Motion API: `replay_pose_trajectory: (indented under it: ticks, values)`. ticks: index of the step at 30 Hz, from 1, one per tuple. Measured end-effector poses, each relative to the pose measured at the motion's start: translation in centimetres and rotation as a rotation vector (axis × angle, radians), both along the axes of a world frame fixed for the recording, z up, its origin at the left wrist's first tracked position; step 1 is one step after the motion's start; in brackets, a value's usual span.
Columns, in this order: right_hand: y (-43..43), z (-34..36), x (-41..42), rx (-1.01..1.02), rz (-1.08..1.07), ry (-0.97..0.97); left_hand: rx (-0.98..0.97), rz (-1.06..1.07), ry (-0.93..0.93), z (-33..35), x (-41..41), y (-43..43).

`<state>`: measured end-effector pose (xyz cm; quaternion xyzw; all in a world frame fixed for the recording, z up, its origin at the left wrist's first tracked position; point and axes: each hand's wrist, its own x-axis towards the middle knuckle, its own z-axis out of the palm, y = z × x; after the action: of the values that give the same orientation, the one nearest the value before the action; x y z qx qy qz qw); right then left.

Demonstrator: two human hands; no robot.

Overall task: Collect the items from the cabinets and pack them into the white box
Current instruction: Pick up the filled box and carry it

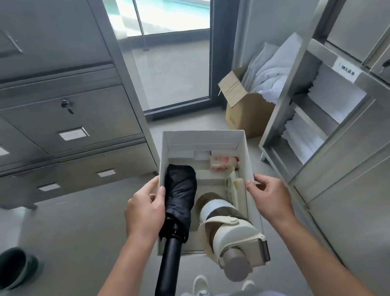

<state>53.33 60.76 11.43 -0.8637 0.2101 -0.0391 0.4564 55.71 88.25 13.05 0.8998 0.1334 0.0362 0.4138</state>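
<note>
White box: I grip its side rims with left hand and right hand; black umbrella overhangs the near edge; shelf label unreadable.

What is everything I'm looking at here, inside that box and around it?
white box: one, white, held between both hands
umbrella: one, black, folded, box's left side, handle past the near edge
bottle: one, cream, grey cap, lying in the box
packet: one, red and white, box's far right
tube: one, cream, along the box's right wall
cabinet: one, grey metal, left
shelf unit: one, grey, right, holds white linen
cardboard box: one, brown, floor, holds white cloth
bowl: one, dark green, floor, left
shoes: two, white, below
left hand: grips the box's left wall
right hand: grips its right wall
</note>
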Motion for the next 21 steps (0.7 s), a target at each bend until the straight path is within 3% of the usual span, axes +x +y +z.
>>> replay_pose_trajectory:
  ticks: [13,21]
  values:
    - [5.9,-0.7,5.0,0.057,0.466,0.111,0.036,0.504,0.034,0.0,-9.1,3.5]
    - [12.9,0.1,4.2,0.052,0.678,0.146,0.036,0.677,0.023,1.2,-14.7,7.7]
